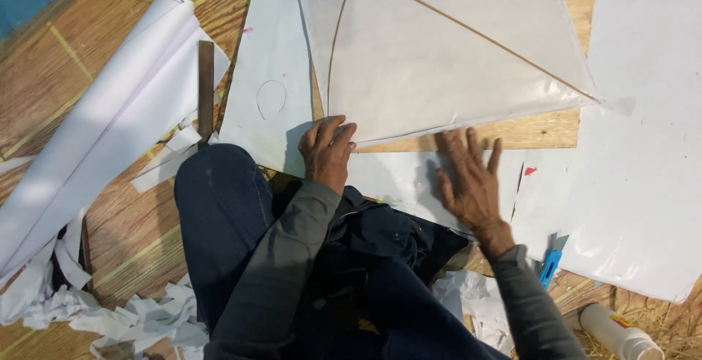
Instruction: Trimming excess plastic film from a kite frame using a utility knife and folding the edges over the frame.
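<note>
A translucent white paper kite [446,67] with two thin sticks, one straight and one bowed, lies on a wooden board [541,129]. My left hand [327,151] presses with bent fingers on the kite's near corner and the white sheet under it. My right hand [472,181] lies flat with fingers spread on a white paper sheet [398,177] just below the board's edge. Neither hand holds anything.
A roll of white paper [95,126] and a dark wooden strip [205,85] lie to the left on a woven mat [51,60]. Paper scraps [124,316] are heaped at lower left. A blue cutter [550,265] and a white bottle [618,334] sit at lower right. More white sheets [643,148] lie on the right.
</note>
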